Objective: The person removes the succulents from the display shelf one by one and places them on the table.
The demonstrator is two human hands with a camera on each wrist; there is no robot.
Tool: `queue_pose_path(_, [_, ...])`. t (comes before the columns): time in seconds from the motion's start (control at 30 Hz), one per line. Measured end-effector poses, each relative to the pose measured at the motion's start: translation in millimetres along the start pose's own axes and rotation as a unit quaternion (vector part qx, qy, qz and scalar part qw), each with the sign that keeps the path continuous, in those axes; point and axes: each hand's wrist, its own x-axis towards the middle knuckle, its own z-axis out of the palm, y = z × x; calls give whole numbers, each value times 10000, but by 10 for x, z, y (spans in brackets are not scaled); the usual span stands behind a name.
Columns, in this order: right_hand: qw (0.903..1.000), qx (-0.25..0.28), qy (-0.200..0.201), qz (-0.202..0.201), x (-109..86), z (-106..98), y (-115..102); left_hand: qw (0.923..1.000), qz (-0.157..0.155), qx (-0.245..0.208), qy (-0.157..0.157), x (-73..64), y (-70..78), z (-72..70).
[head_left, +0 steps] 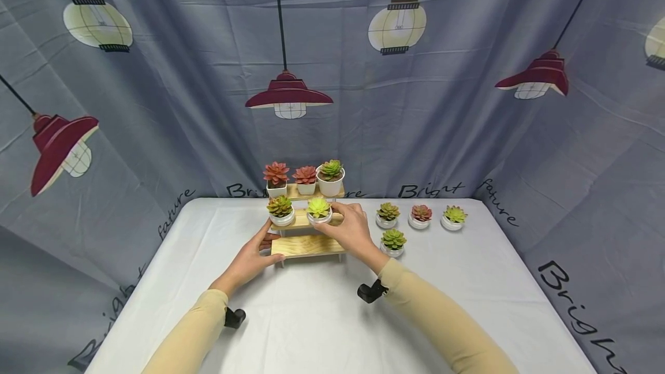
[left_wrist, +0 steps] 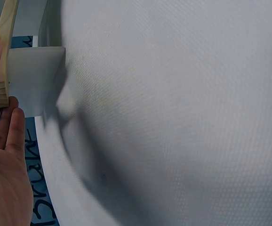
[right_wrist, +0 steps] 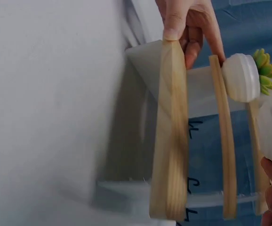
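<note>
Right hand pinches ribbed round white pot of spiky lime succulent; left hand, half-spread, grips grainy pale-wood tiered stand.

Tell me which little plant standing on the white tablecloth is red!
It's the red plant in the middle of the back row, right of the wooden shelf. The left plant, right plant and front plant are all green or yellowish green.
</note>
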Motion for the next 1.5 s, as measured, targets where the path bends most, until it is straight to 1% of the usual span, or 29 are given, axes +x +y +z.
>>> queue_pose_path(0.3, [9999, 90, 36, 103, -74, -311, 138, 10000, 23, -23, -13, -5, 4, -4])
queue_pose_path(0.5, [9996, 148, 194, 173, -116, -531, 286, 10000, 36, 2, -13, -4, 5, -1])
queue_pose_path(0.8, [9976, 164, 307, 593, -172, -824, 507, 10000, 51, 1, -56, -5, 0, -1])
queue_pose_path(1.17, [9952, 79, 406, 884, -229, -1152, 756, 9999, 107, -22, -49, -8, 5, -12])
queue_pose_path(1.4, [9947, 371, 462, 845, -293, -1298, 942, 10000, 78, 22, -13, -9, 15, -5])
queue_pose_path(1.5, [9937, 497, 520, 864, -328, -1357, 1036, 9999, 114, 74, -19, -11, 14, 0])
